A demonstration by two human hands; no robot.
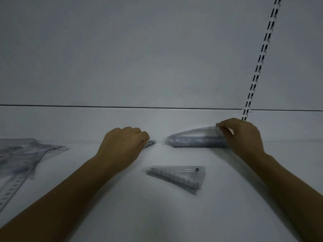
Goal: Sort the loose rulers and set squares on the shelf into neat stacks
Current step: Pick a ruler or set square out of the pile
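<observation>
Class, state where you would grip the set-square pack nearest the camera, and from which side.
Grip the set-square pack at its broad right end, from the right: it lies flat and tapers to a thin left tip, likely hard to pinch.

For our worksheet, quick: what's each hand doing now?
Left hand: closed on a mostly hidden set square.
Right hand: pinching the end of the ruler stack.

White shelf (157,215), stack of rulers (195,141) near the back, set squares (176,177) nearer the front, loose heap (19,154) at left
</observation>
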